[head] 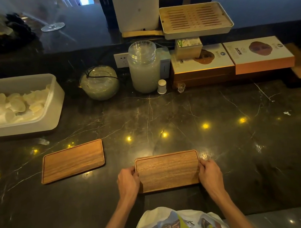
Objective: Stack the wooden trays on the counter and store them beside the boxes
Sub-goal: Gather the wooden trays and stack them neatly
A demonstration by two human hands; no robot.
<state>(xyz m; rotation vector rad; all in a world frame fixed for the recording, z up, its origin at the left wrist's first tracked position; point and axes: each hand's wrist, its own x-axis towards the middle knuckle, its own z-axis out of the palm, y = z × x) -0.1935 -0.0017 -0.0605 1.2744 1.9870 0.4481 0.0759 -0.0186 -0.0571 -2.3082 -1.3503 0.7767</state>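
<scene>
A small stack of wooden trays (167,171) lies on the dark marble counter (225,132) right in front of me; a second rim shows at its far left corner. My left hand (128,183) grips its left short edge and my right hand (210,174) grips its right short edge. Another single wooden tray (72,161) lies flat to the left, apart from both hands. The printed boxes (232,59) sit at the back right against the raised ledge.
A white tub of pale pieces (18,104) stands at the left. A round glass bowl (99,83), a tall glass jar (144,66) and a small white shaker (161,86) stand mid-back. A slatted tea tray (195,20) rests on the upper ledge.
</scene>
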